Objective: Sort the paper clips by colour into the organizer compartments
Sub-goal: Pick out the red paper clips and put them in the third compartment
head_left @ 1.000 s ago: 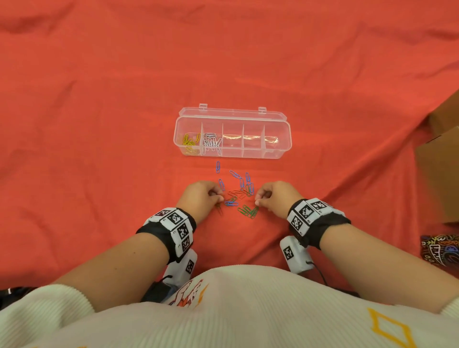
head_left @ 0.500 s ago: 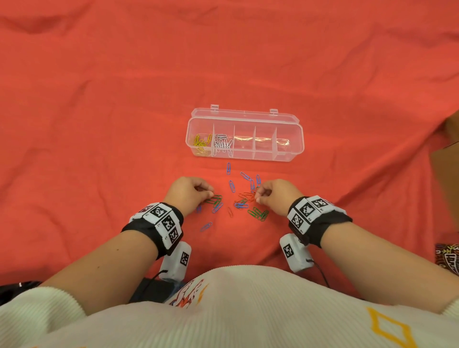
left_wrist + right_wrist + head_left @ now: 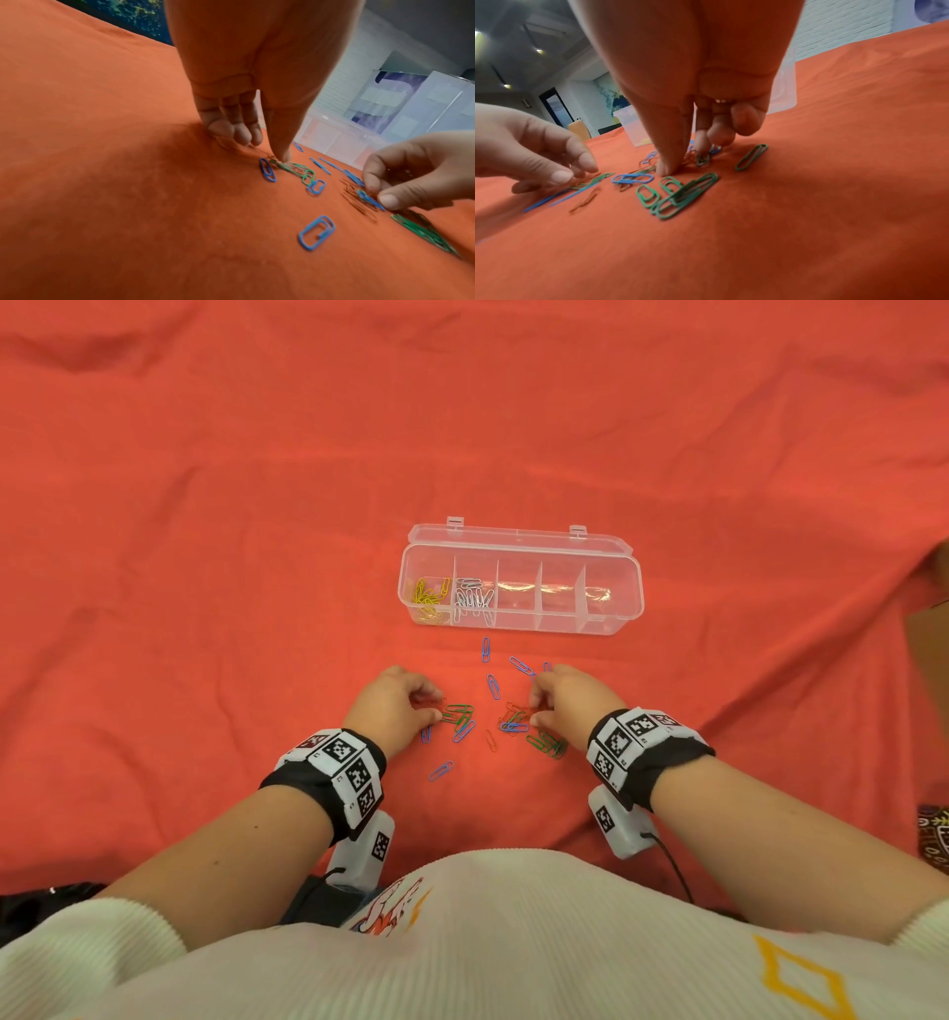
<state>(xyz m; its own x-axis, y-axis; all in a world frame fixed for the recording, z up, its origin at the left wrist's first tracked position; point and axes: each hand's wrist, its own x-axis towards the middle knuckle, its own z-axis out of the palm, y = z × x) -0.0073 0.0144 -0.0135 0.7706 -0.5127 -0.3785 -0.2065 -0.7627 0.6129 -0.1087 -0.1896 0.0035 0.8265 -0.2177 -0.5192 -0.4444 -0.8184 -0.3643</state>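
A clear organizer point(image 3: 636, 588) lies open on the red cloth, with yellow clips point(image 3: 429, 600) in its leftmost compartment and white clips point(image 3: 475, 600) in the one beside it. Loose blue clips point(image 3: 494, 685), green clips point(image 3: 547, 744) and red clips point(image 3: 516, 711) are scattered in front of it. My left hand point(image 3: 435, 708) has its fingers curled, and thumb and forefinger pinch a red clip point(image 3: 272, 159) against the cloth beside green ones point(image 3: 306, 174). My right hand point(image 3: 535, 711) is curled too, thumb point(image 3: 667, 168) pressed down, pinching at the red clips point(image 3: 690, 158).
A cardboard box point(image 3: 929, 629) juts in at the right edge, with a patterned object point(image 3: 934, 834) below it. A dark object point(image 3: 31, 901) lies at the lower left. The red cloth point(image 3: 257, 557) is wrinkled all around.
My left hand has slid left, away from the right one, dragging green and blue clips with it and spreading the pile. My right hand has stayed at the red clips.
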